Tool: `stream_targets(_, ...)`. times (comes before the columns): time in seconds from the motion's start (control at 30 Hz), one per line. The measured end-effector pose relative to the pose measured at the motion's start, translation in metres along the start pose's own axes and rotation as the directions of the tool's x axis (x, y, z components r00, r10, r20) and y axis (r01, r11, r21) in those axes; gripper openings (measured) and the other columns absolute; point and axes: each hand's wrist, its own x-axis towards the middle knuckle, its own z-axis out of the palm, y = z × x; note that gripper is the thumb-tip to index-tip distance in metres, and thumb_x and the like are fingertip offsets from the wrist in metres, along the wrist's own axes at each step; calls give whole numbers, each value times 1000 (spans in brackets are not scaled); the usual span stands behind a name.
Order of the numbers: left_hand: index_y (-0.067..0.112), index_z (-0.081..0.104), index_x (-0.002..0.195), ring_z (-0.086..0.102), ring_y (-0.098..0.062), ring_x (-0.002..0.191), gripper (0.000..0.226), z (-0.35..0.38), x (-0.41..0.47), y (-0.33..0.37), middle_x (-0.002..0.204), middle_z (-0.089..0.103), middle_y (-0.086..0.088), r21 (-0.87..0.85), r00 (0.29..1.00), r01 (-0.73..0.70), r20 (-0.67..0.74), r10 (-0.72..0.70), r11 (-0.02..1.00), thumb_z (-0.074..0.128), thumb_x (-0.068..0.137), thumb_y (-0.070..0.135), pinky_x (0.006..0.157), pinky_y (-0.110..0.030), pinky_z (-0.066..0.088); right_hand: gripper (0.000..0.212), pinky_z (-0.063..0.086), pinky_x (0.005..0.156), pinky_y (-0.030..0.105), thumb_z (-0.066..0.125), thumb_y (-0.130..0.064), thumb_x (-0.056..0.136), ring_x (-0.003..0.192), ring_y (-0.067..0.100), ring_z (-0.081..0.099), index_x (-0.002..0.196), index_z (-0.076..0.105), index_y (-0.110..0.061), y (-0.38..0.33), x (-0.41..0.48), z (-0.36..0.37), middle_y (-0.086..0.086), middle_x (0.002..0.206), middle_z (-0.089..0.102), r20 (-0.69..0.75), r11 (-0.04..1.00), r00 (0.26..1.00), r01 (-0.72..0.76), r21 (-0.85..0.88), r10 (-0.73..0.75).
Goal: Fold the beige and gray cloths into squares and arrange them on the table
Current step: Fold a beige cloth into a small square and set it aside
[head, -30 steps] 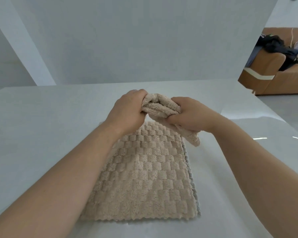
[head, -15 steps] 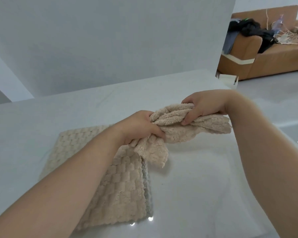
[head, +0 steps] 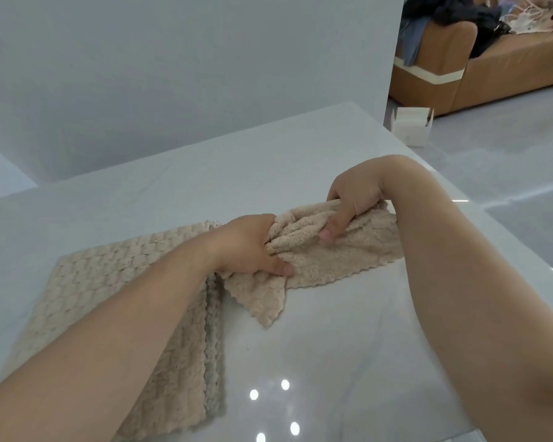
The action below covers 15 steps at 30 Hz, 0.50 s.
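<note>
As hands (head: 249, 247) (head: 355, 193) grip beige cloth (head: 342, 260), gray (head: 212, 362) part-obsc.

Single view: head-worn wide-angle cam. Sits above near edge of tabletop (head: 316, 352), faces forward and down across it. Close range: forearms enter from bottom corners. Left hand (head: 246, 247) and right hand (head: 355, 193), both gripping beige cloth (head: 332, 260), sit mid-frame over tabletop. Frame rolled: tabletop far edge climbs left to right. White wall (head: 173, 74) behind tabletop. Past tabletop's far right corner: white box (head: 412, 124), brown sofa (head: 508, 68).
</note>
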Motion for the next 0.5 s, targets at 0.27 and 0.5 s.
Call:
stream_targets(0.27,25,41,142,53,-13,114,75,-6,-5,-5,127,52,11,100,979,4,-201,17,995,73,83,58,93,-29,44,65,45,60,29,85,-39,75,62,16,49,129,56,-16,1,15,0,-7,76,49,-176,997,984,7,-80,-21)
stream_targets(0.5,23,39,146,51,-19,124,83,0,9,-21,135,53,1,241,932,-16,-347,102,970,78,79,52,101,-34,44,62,54,89,44,87,-40,73,97,28,59,121,58,-14,-1,19,6,-2,103,60,-310,987,950,-25,-158,-26)
